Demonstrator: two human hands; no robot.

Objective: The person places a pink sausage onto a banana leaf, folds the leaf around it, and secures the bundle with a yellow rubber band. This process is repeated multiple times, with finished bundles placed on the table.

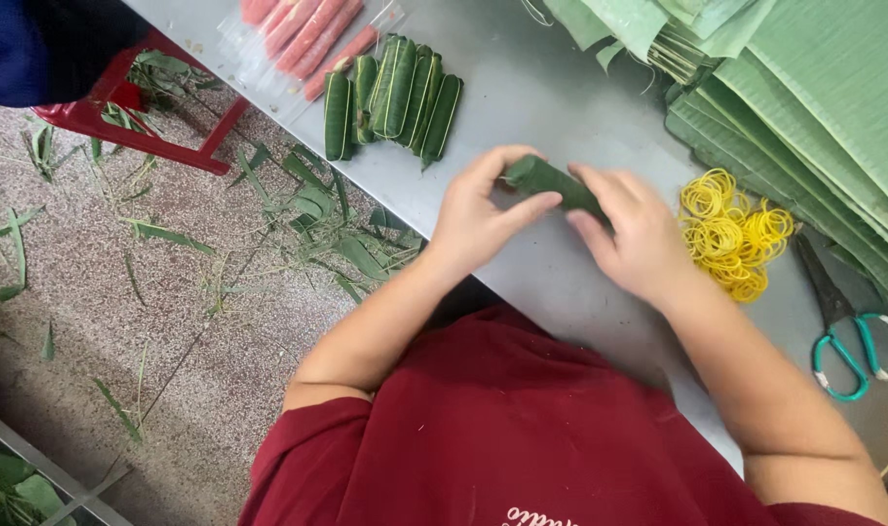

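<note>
Both hands, our left hand (478, 219) and right hand (639, 239), are gripping a half-wrapped leaf roll (551, 183) above the table (551, 88); finished rolls (393, 97) are lying stacked beyond, rubber bands (734, 234) waiting unused.

Single head cam, looks steeply down from above the wearer's chest, close on counter (551, 107) edge; floor (122, 292) at left.
</note>
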